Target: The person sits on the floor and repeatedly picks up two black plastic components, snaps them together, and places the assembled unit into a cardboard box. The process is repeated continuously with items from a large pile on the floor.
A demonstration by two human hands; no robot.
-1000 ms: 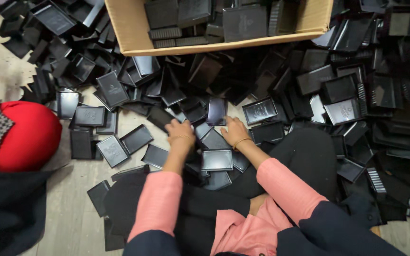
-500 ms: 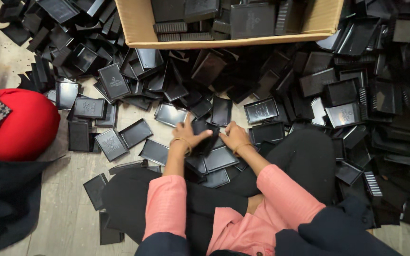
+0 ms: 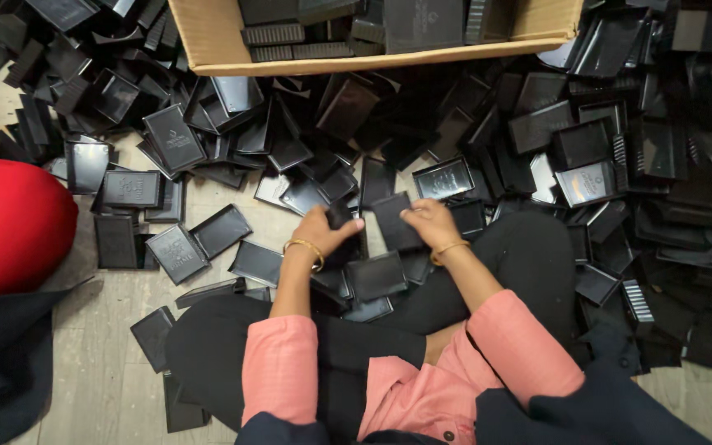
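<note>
The left hand (image 3: 323, 229) is closed around a small black plastic piece (image 3: 341, 216), with the fingers curled over it and the thumb pointing to the right. The right hand (image 3: 427, 221) holds a flat black rectangular lid (image 3: 394, 221) by its right edge; the fingers are bent and pinch it. Both hands are close together, low in front of the person's crossed legs, and each wrist carries a thin gold bangle (image 3: 306, 246). The sleeves are pink.

The lid is matte black, plain on the side I can see, and slightly tilted. Just below the hands lie more black trays (image 3: 377, 276), some resting on the person's black trousers.

All around, the pale floor (image 3: 109, 330) is covered with a heap of similar black lids and trays (image 3: 620, 148), many with a small pale mark in the middle. At the top stands an open brown cardboard box (image 3: 208, 49), with such black pieces stacked inside. At the left there is a round red cushion-like shape (image 3: 10, 227).
</note>
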